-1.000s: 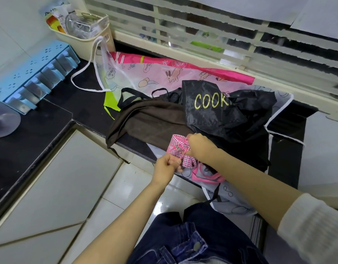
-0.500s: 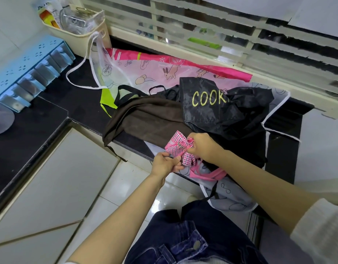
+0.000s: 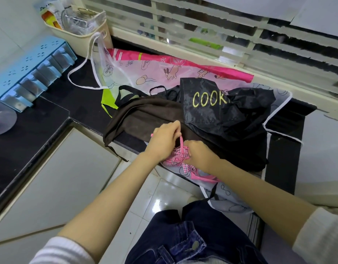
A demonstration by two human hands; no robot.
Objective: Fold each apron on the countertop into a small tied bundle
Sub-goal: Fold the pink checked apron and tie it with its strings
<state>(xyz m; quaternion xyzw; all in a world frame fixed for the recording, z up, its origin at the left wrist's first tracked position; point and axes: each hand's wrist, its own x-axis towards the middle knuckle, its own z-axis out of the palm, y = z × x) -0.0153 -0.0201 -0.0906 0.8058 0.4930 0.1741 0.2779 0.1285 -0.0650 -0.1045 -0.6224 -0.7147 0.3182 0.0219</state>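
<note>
while the left hand [image 3: 165, 142] was a moment ago on the near side of the pink checked bundle [image 3: 176, 159], it is now on its far left side, and its fingers are curled around the pink strap [image 3: 181, 144], which goes tight and almost straight up from the bundle. the right hand [image 3: 201, 156] has come lower and sits on the right side of the bundle, with fingers curled into the cloth and gripping it, so that the bundle stays down. the bundle lies at the near edge of the countertop [image 3: 84, 107], on a pale apron [image 3: 227, 199] that hangs over this edge; one loose loop of strap lies just to its right.

i judge that the knot is being pulled tight now, so this first apron is almost finished. if the right hand lets go too early, the roll could open again. the brown apron [image 3: 145, 121], the black apron [image 3: 221, 111] with the word "cook" and the pink cartoon apron [image 3: 160, 73] farther back are all unfolded, so most of the task remains.
</note>
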